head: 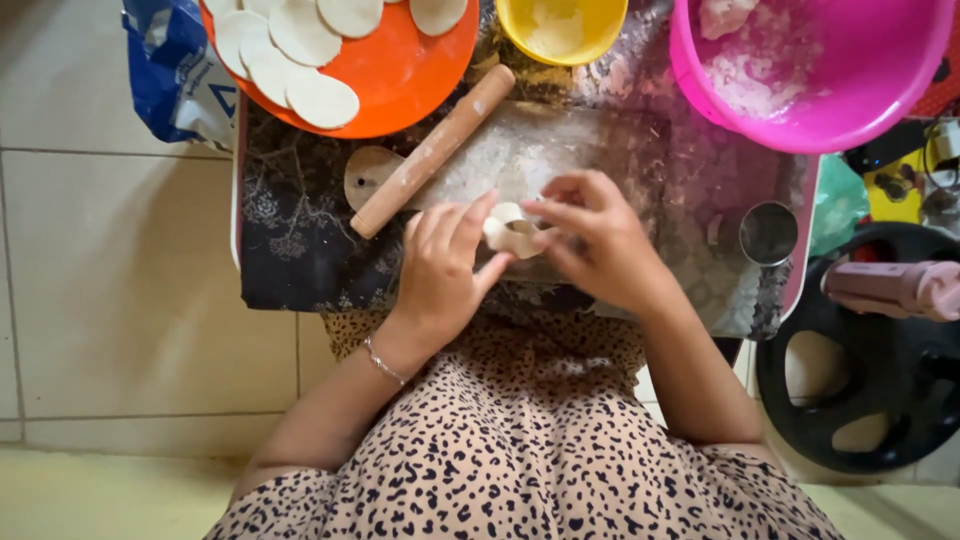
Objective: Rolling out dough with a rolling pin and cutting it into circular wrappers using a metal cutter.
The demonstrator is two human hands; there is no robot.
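Note:
Both hands meet over a small folded piece of pale dough (pixel 510 232) above a floured board. My left hand (pixel 447 268) pinches the dough's left side with thumb and fingers. My right hand (pixel 600 240) holds its right edge between fingertips. A wooden rolling pin (pixel 432 152) lies diagonally just beyond my left hand. An orange plate (pixel 400 70) at the back carries several flat round dough discs (pixel 300 60).
A yellow bowl (pixel 562 30) and a pink basin (pixel 810 70) with flour stand at the back. A round metal cutter (pixel 768 234) sits right of my hands. A blue bag (pixel 170 70) lies at the back left. A black weight plate (pixel 870 360) is on the floor at right.

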